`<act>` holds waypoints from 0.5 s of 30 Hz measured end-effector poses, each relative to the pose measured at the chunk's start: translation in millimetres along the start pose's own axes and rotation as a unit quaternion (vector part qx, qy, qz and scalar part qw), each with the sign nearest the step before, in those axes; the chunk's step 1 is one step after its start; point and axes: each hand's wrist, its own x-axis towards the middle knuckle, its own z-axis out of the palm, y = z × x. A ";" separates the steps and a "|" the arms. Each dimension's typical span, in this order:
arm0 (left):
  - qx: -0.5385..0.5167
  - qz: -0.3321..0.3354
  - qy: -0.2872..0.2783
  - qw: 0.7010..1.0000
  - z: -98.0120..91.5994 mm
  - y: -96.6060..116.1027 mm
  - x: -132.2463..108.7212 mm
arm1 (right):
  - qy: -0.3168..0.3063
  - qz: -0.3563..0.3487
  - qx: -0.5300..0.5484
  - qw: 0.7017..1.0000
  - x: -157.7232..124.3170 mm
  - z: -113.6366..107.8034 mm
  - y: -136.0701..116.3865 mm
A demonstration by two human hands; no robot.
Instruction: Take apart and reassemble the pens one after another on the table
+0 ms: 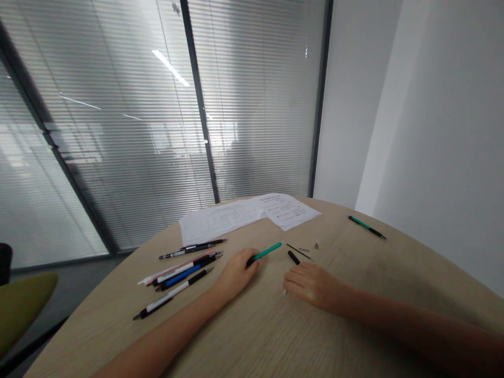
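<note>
The left grip (236, 273) is clamped on a green pen barrel (264, 253), which juts out past the fingers. The right grip (311, 286) lies open on the wooden bench (268, 336), just below a short black pen section (293, 257) and a thin refill (298, 252).

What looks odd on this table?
The left hand holds a green pen barrel that looks dismantled: a black section, thin refill and small parts lie loose on the tabletop near the right hand.
</note>
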 end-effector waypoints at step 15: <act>0.085 0.050 -0.021 0.995 -1.4 0.9 -1.1 | 0.110 0.334 0.183 0.918 -9.7 14.6 18.6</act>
